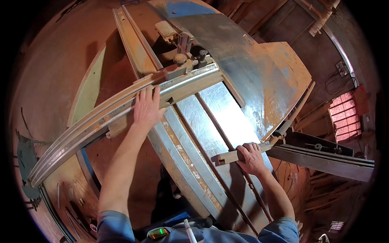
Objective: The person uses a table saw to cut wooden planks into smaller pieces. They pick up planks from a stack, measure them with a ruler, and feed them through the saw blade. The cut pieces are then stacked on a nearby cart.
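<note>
A long metal fence point(121, 106) crosses a sliding table saw. Along its near side lies a wooden bar point(194, 86) with a dark notch in it. My left hand point(148, 108) reaches over both, its fingers on the fence and its thumb by the bar. Closed in my right hand point(252, 158) is a shorter wooden piece point(227, 157), held low over the slotted metal table point(210, 139). Its left end has a notch cut into it. My right palm hides part of this piece.
Beyond the fence stand a clamp-like stop with a round knob point(180, 59) and a wide metal tabletop point(239, 69) with brown dust. A narrow wooden strip point(234, 89) lies on the table near the fence. A dark metal rail point(324, 158) extends to the right.
</note>
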`<action>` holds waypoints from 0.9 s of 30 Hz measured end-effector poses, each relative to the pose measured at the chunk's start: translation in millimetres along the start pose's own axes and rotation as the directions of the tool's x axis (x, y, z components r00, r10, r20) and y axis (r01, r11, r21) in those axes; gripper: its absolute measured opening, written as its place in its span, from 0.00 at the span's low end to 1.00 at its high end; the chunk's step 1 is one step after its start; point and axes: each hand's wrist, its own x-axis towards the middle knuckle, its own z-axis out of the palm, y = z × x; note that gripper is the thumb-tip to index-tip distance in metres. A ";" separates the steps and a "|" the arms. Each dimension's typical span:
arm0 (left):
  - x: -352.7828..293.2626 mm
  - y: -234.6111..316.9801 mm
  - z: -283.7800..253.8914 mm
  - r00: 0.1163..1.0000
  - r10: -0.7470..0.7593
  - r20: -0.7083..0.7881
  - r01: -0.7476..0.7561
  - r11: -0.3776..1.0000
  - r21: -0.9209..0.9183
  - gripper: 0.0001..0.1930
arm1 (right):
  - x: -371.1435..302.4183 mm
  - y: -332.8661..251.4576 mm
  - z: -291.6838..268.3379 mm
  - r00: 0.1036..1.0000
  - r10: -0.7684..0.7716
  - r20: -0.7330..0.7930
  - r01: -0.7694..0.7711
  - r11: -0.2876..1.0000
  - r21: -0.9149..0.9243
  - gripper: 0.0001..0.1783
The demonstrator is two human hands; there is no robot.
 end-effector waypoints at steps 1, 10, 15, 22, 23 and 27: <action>-7.4 -2.9 -10.0 1.000 0.023 -0.009 -0.023 0.999 -0.021 0.42 | -3.1 1.2 0.9 1.000 -0.007 -0.012 0.007 1.000 0.002 0.32; -122.6 -97.7 -3.2 0.994 0.019 0.103 -0.054 0.937 0.346 0.32 | -6.6 -3.2 2.8 1.000 0.028 -0.007 -0.028 0.999 -0.035 0.34; -125.1 -92.4 -15.9 0.982 0.150 0.113 -0.174 0.953 0.249 0.32 | -8.1 2.9 6.1 0.999 0.019 -0.034 -0.020 1.000 -0.024 0.37; -160.9 -57.0 -49.1 0.942 0.319 0.100 -0.318 0.948 -0.026 0.29 | -10.5 -1.2 4.1 0.999 0.019 -0.051 -0.021 0.999 -0.027 0.32; -157.2 -50.4 -51.3 0.948 0.299 0.105 -0.294 0.954 -0.056 0.28 | -8.7 -2.8 2.6 0.999 0.034 -0.030 -0.035 0.999 -0.022 0.32; -112.9 -14.2 -32.8 0.963 0.265 0.053 -0.254 0.955 -0.150 0.29 | -12.3 0.5 6.4 0.998 0.046 -0.041 -0.047 0.999 -0.019 0.33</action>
